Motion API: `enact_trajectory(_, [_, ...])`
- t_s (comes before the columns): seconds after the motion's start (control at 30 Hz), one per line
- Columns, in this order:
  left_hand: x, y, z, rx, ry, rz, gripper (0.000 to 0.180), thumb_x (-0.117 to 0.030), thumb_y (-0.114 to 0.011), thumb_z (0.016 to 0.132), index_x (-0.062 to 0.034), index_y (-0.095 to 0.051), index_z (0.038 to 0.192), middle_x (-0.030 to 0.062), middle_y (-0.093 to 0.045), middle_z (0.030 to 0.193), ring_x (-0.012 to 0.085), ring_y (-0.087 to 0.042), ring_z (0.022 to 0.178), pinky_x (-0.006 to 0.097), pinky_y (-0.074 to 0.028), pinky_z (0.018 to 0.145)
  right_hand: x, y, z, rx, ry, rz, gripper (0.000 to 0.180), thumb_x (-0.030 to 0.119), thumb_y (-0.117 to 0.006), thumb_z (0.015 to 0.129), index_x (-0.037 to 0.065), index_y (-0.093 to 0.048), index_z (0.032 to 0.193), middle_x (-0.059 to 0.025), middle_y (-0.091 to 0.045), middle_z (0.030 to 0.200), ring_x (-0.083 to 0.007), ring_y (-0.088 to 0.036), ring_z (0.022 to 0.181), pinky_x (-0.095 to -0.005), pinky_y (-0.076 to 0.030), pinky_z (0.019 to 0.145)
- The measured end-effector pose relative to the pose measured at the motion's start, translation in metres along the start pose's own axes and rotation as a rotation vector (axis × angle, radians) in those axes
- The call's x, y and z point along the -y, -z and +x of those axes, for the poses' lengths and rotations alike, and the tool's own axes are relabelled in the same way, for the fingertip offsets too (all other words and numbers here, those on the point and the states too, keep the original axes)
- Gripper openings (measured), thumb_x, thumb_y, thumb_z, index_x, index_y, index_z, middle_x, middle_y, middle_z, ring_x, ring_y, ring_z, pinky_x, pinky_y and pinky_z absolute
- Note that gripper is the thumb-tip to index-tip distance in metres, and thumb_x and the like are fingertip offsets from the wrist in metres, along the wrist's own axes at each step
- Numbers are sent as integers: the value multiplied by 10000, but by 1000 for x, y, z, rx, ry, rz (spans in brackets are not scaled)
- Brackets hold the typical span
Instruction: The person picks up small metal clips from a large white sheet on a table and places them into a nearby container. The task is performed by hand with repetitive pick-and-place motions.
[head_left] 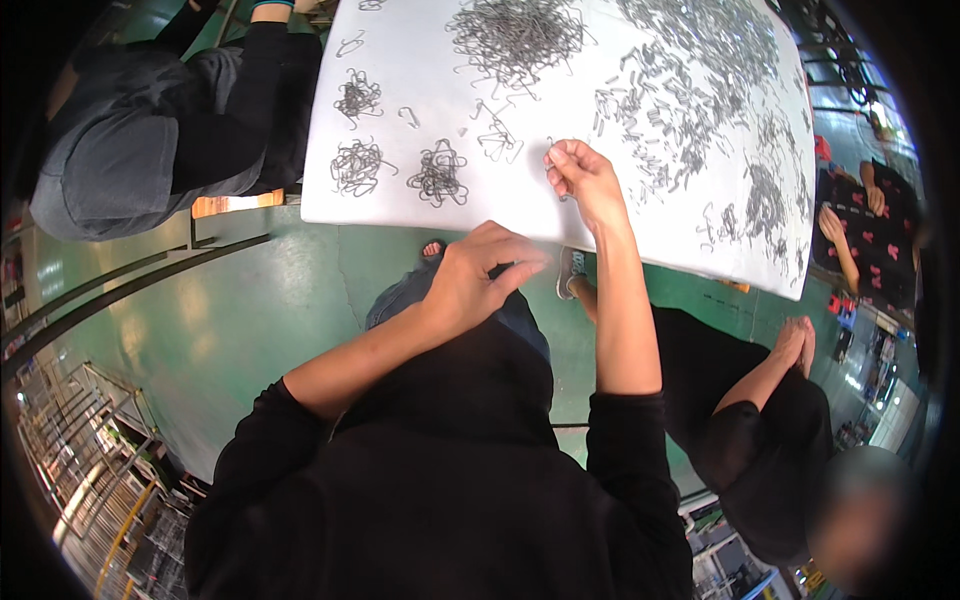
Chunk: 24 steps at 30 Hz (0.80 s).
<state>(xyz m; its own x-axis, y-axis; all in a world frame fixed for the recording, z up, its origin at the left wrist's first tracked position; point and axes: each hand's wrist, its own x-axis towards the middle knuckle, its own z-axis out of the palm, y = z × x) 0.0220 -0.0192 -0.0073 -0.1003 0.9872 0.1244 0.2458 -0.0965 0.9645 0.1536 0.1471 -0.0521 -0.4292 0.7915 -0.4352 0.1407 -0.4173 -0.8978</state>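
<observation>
At the white table's [400, 200] near edge, our right hand [582, 177] pinches thin wire hooks [553, 160] in closed fingers; they are too small to read which way their long axis runs. Our left hand [480, 275], at seven o'clock from it, curls closed, its contents hidden.

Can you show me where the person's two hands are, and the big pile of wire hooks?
left hand [480, 275], head view, on the back of the hand.
right hand [580, 175], head view, on the knuckles.
big pile of wire hooks [518, 35], head view, middle of the heap.
</observation>
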Motion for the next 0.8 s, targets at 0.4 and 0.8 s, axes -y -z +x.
enact_trajectory(0.4, [-5, -7, 7, 111, -25, 9, 198, -6, -684, 806, -59, -720, 994, 52, -707, 921, 165, -606, 837, 288, -496, 720, -2, -37, -154, -307, 136, 429, 100, 95, -677, 872, 25, -667, 943, -15, -605, 969, -55, -450, 689, -209, -331, 579])
enact_trajectory(0.8, [38, -35, 41, -6, -224, 70, 212, -56, -698, 786, -65, -700, 998, 91, -647, 914, 262, -566, 880, 362, -463, 775, -21, -35, -159, -554, 584, -33, 56, 50, -703, 831, 28, -667, 868, -59, -521, 972, -146, -513, 897, -269, -442, 791])
